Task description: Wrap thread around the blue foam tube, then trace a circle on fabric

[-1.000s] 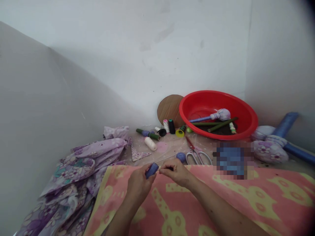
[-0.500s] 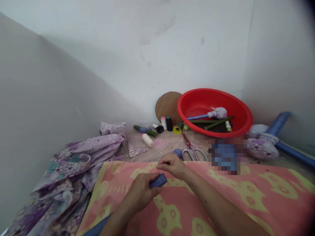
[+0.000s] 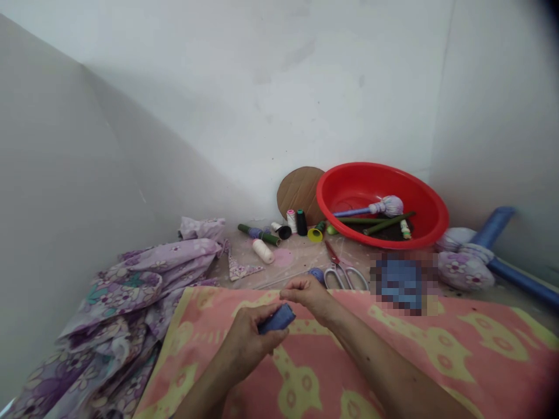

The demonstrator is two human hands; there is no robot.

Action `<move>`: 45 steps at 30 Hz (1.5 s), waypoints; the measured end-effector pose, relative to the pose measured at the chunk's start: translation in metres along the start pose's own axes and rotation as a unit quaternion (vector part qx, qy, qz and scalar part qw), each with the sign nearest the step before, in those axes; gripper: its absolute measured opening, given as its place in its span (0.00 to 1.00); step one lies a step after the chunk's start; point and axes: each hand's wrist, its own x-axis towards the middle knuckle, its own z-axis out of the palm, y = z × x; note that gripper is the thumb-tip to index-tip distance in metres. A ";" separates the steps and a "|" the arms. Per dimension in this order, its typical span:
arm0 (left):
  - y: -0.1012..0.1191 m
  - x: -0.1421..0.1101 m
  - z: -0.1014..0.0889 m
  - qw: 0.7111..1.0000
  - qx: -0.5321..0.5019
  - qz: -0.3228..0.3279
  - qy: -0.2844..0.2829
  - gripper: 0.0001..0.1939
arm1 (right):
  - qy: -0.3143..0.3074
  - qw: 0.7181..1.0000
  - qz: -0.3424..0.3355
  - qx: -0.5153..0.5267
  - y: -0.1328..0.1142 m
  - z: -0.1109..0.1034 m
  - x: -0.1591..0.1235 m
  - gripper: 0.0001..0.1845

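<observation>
My left hand [image 3: 247,343] grips a short blue padded roll [image 3: 276,319], probably fabric, in its fingers, above a pink and yellow towel [image 3: 419,355]. My right hand [image 3: 308,293] hovers just above the roll with its fingertips pinched together. Nothing shows between those fingers, though a fine thread could be too thin to see. Just beyond the right hand lie a small blue ball [image 3: 317,274] and steel scissors with red blades [image 3: 345,273]. The towel's far edge runs beneath both hands.
A red plastic basin [image 3: 382,203] holds green sticks and a lilac-headed stick. Thread spools [image 3: 297,222] stand before it. Lilac floral cloth [image 3: 131,285] heaps at left, a pixelated blue patch [image 3: 399,282] sits at right, and white walls close the corner.
Since a second ago, the blue roll has dropped lower and lies flatter in my left hand. My right hand has moved up and away from it, and the view has shifted slightly.
</observation>
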 end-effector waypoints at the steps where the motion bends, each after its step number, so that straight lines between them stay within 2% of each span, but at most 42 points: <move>1: 0.000 0.000 0.000 1.000 -0.008 0.002 0.009 0.11 | 0.007 1.000 0.004 0.000 0.000 0.001 0.000 0.08; 6: -0.001 0.000 0.001 0.995 -0.069 -0.009 0.078 0.17 | 0.029 0.999 0.029 0.031 0.002 0.007 -0.001 0.12; 12: -0.008 0.009 0.007 0.974 -0.171 -0.039 0.146 0.25 | 0.038 0.996 0.032 0.071 0.003 0.013 -0.003 0.14; 18: -0.009 0.014 0.007 0.952 -0.271 -0.042 0.135 0.31 | 0.055 0.995 0.021 0.075 0.003 0.013 -0.003 0.14; 25: -0.012 0.017 0.004 0.939 -0.326 -0.049 0.100 0.24 | 0.052 0.998 -0.023 0.033 -0.002 0.015 -0.004 0.18; 32: -0.014 0.022 0.000 0.939 -0.332 -0.040 0.080 0.19 | -0.013 0.994 -0.096 -0.050 -0.002 0.014 -0.003 0.21; 39: -0.023 0.026 -0.003 0.956 -0.269 -0.063 0.102 0.27 | 0.003 0.974 -0.156 -0.165 0.007 0.013 -0.004 0.16; 45: -0.018 0.025 -0.005 0.973 -0.162 -0.086 0.138 0.30 | 0.008 0.948 -0.178 -0.264 0.017 0.012 -0.003 0.14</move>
